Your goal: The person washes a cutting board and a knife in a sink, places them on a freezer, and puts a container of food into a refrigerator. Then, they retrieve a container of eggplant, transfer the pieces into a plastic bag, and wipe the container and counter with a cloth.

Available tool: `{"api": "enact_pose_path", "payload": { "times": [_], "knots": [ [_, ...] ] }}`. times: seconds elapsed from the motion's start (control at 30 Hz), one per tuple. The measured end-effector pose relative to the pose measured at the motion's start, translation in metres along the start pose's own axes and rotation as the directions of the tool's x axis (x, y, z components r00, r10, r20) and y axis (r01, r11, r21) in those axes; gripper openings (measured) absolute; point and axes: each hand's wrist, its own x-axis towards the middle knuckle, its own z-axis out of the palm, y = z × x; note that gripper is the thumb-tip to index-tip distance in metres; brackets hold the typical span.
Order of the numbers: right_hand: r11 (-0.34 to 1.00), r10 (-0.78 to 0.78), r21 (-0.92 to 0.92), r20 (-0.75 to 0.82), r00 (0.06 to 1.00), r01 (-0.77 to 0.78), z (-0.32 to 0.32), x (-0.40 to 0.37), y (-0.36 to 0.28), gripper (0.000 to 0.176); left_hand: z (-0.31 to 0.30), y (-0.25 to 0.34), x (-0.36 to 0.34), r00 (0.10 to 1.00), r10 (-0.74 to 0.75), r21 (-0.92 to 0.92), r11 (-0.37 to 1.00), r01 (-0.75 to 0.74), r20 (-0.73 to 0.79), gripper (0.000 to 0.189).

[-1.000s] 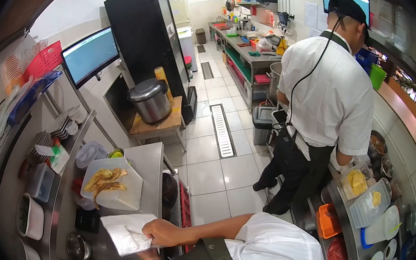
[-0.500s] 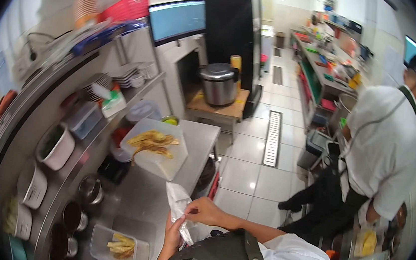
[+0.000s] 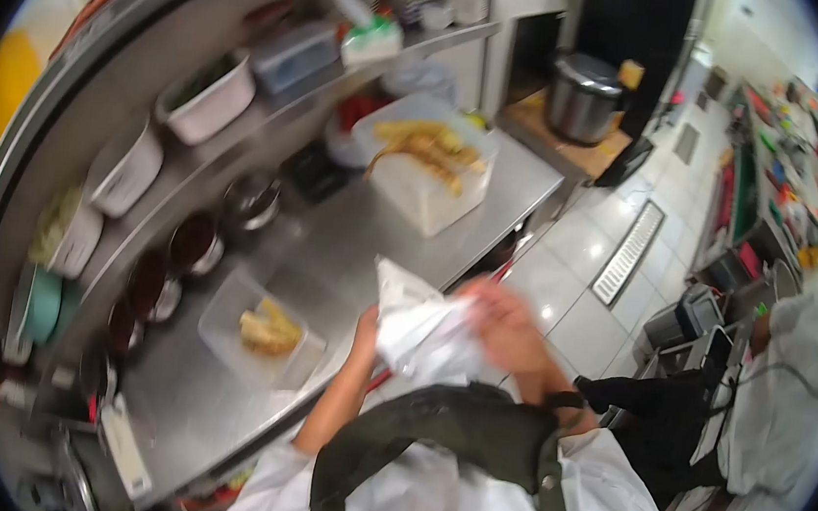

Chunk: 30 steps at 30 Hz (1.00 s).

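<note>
White packet (image 3: 417, 327) spread wider between hands (image 3: 506, 324); food tub (image 3: 427, 201) beyond.

A steel counter (image 3: 217, 405) is carrying two clear tubs (image 3: 429, 198) (image 3: 225, 322) holding yellowish-brown food (image 3: 269, 331).

No legible txt, nos. or brands.
Approx. 9 o'c. from me, dark marks on the front of a white tub (image 3: 125, 172) and on the tub just below it (image 3: 76, 241): too small + blurred, can't read. Approx. 8 o'c., a long white strip (image 3: 127, 445) w/ a tiny dark mark nr. its lower end, also n/r.
</note>
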Motion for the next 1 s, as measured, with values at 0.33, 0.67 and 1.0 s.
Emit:
{"api": "enact_pose_path", "payload": {
  "times": [0.33,0.67,1.0],
  "knots": [
    [0.774,-0.537,-0.094,-0.622,0.57,0.627,-0.101,-0.042,-0.113,0.027,-0.007,0.085,0.032,0.798,0.492,-0.105,0.825,-0.555,-0.347,0.04],
    [0.908,-0.345,-0.169,-0.822,0.454,0.384,-0.141,-0.055,-0.099,0.036,-0.06,0.008,0.129,0.478,0.398,0.299,0.914,-0.273,-0.782,0.064],
    [0.93,0.162,-0.284,-0.254,0.954,-0.234,-0.125,0.003,-0.034,0.01,0.144,0.043,0.025,0.548,0.301,0.408,0.419,-0.811,0.781,0.082]
  ]
}}
